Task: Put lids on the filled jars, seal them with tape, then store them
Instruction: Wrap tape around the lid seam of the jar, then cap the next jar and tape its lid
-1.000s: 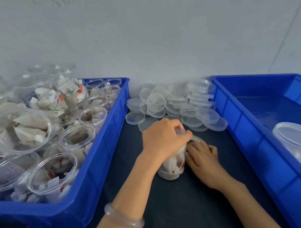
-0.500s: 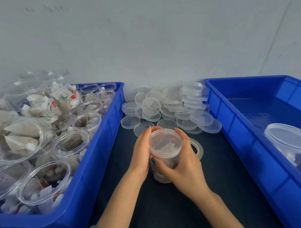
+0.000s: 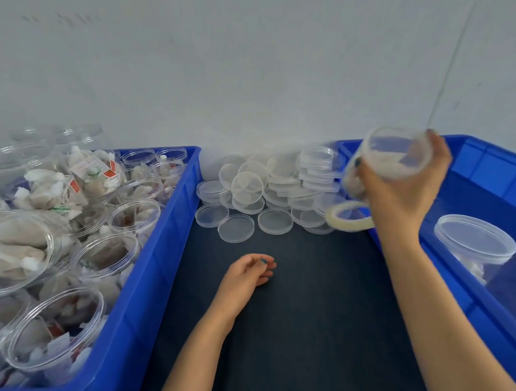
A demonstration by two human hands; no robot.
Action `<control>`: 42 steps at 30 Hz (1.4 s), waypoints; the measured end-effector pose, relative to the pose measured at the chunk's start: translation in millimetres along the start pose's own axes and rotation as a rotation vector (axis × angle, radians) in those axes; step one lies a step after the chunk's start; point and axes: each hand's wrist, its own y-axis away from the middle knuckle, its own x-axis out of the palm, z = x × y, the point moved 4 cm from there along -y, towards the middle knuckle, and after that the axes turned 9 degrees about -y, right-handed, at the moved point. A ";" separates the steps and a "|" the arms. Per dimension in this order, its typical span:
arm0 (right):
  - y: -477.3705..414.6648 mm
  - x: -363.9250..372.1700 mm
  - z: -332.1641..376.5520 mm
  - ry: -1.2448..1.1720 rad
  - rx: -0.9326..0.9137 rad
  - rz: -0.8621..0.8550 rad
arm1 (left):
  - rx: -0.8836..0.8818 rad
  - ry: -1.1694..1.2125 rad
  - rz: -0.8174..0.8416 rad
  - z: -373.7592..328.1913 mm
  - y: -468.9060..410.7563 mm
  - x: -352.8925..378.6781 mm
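**Fingers (image 3: 441, 155) wrapped round a tilted jar (image 3: 395, 154) above the bin's edge**

At far left, the left bin (image 3: 158, 259) is packed with open, filled jars (image 3: 102, 257) that have no lids. Several lean on one another, so a careless reach for the next could tip one and spill its sachets. On the dark mat (image 3: 305, 314) the left hand (image 3: 248, 275) rests with its fingers loosely curled, holding nothing, so it gives the carried jar no support. Behind it the loose lids (image 3: 265, 192) lie in an untidy heap against the wall, and a sweeping arm could scatter them. The tape roll (image 3: 349, 216) sits just beside the near wall of the right bin (image 3: 492, 162), directly under the carrying hand. Blur hides whether anything touches it, and a low pass could knock it.

The right hand (image 3: 406, 194) grips the lidded jar from the side, thumb on one flank and fingers round the other, holding it tilted in the air above the bin's left corner. Motion blur makes the tape seal impossible to check.

I judge this to be the storing step. The main risks are smooth plastic slipping from a one-handed side grip, the lid popping if the tape is poor, or the jar clipping the bin wall on the way down. Inside the bin stands one lidded jar (image 3: 474, 244), and setting the new one down hard against it could topple both.
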 end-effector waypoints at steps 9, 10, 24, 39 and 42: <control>-80.2 -15.9 -47.2 0.427 0.178 -0.094 | 0.004 -0.044 0.010 2.9 -2.2 -0.7; -80.3 -17.2 -54.3 0.480 0.250 -0.070 | 0.007 -0.048 0.011 3.4 -2.5 -0.8; -64.4 -14.3 -73.6 0.861 0.510 0.097 | 0.195 -0.409 -0.206 -11.1 12.4 -11.3; 234.9 160.0 90.1 -0.054 -0.477 1.450 | -0.021 -1.326 -0.837 -109.9 134.4 -158.7; 263.8 174.5 106.7 -0.125 -0.349 1.481 | 0.082 -1.154 -0.964 -117.8 144.7 -200.9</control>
